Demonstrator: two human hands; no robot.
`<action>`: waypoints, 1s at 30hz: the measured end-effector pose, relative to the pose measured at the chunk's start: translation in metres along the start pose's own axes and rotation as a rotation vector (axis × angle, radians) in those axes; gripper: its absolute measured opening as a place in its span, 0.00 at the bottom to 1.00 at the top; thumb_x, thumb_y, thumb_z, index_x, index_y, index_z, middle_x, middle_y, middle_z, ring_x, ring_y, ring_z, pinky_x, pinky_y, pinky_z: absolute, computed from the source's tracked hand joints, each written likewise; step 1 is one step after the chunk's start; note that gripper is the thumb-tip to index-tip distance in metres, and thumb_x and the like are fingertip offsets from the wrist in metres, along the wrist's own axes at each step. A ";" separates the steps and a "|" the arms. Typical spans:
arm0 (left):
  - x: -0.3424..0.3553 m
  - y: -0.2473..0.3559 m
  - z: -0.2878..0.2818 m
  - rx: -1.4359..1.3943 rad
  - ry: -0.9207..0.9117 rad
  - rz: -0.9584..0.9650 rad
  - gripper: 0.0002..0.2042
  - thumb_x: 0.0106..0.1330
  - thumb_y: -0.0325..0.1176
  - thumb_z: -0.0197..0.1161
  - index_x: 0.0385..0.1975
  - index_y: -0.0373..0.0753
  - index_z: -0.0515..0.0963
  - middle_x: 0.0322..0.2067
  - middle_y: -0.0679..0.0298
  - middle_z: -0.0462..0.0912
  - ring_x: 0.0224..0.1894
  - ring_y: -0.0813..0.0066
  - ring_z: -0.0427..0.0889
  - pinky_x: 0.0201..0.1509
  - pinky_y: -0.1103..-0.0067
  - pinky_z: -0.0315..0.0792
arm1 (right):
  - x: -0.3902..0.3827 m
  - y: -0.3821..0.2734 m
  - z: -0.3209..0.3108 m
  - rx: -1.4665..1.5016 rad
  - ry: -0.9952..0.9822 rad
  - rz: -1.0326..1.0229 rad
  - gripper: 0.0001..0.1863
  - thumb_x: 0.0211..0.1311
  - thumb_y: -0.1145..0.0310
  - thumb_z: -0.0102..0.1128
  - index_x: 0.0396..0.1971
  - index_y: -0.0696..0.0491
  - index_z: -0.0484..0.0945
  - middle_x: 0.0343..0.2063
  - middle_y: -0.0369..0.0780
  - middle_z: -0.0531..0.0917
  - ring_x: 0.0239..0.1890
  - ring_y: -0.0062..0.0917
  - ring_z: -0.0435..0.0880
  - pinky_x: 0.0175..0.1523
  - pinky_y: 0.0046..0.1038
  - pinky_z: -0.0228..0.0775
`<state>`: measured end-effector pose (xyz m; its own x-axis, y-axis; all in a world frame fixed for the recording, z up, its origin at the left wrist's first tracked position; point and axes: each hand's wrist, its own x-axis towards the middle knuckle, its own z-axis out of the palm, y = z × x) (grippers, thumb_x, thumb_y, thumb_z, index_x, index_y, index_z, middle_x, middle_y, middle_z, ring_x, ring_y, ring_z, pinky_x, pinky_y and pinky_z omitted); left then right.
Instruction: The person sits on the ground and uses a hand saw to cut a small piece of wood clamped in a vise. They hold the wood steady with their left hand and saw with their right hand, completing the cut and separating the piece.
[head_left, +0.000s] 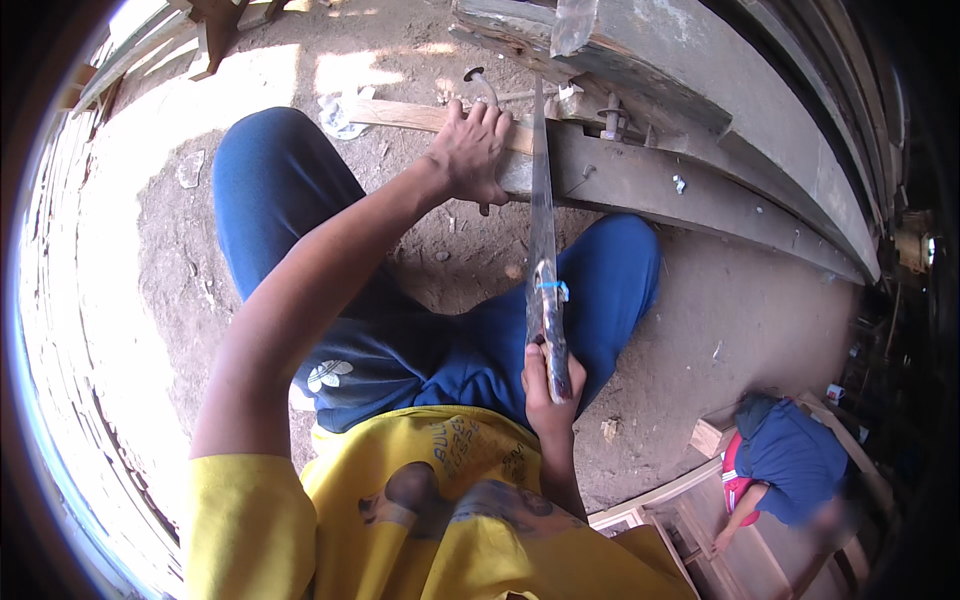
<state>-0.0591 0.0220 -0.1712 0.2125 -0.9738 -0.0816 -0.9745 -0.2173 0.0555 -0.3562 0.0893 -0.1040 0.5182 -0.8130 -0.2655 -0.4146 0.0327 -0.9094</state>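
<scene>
My left hand grips a pale wooden strip at the top centre, its fingers curled over it where it lies on a weathered grey beam. My right hand is closed around the handle of a handsaw held low between my thighs. The long blade points away from me across the wood, just right of my left hand. A bent bolt with a dark washer shows beyond my fingers, and another bolt stands to the right of the blade.
Large curved grey timbers fill the upper right. A co-worker in blue bends over a wooden frame at the lower right. Wooden pieces stand at the upper left. Scraps and crumpled plastic lie on the dirt ground.
</scene>
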 end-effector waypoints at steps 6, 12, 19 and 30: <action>0.001 -0.013 0.015 -0.185 0.107 0.059 0.45 0.60 0.69 0.44 0.63 0.32 0.58 0.57 0.48 0.67 0.60 0.56 0.65 0.65 0.54 0.51 | 0.024 -0.017 0.008 0.049 0.023 0.002 0.08 0.61 0.75 0.55 0.23 0.61 0.72 0.15 0.37 0.72 0.18 0.19 0.70 0.24 0.25 0.60; 0.000 -0.014 0.010 -0.137 0.268 0.149 0.21 0.66 0.49 0.52 0.46 0.38 0.77 0.46 0.58 0.73 0.53 0.67 0.69 0.63 0.62 0.58 | 0.026 -0.008 0.003 0.113 -0.005 -0.039 0.06 0.63 0.76 0.52 0.25 0.57 0.70 0.14 0.27 0.66 0.13 0.07 0.61 0.17 0.16 0.48; -0.016 -0.005 -0.007 -0.133 0.209 -0.001 0.16 0.64 0.36 0.58 0.50 0.38 0.71 0.42 0.54 0.73 0.51 0.60 0.71 0.55 0.66 0.68 | 0.023 -0.020 -0.007 0.032 -0.038 -0.058 0.06 0.62 0.76 0.53 0.25 0.58 0.71 0.13 0.30 0.68 0.14 0.09 0.63 0.19 0.18 0.52; -0.036 -0.066 -0.029 -0.481 0.171 -0.205 0.17 0.66 0.44 0.57 0.28 0.32 0.80 0.21 0.48 0.79 0.27 0.55 0.83 0.31 0.66 0.74 | 0.012 -0.028 -0.009 0.047 -0.145 0.000 0.06 0.61 0.75 0.55 0.26 0.60 0.73 0.14 0.33 0.71 0.16 0.13 0.67 0.21 0.21 0.57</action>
<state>0.0001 0.0692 -0.1434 0.4421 -0.8967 0.0220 -0.7780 -0.3712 0.5070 -0.3447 0.0739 -0.0786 0.6225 -0.7205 -0.3056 -0.3806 0.0624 -0.9226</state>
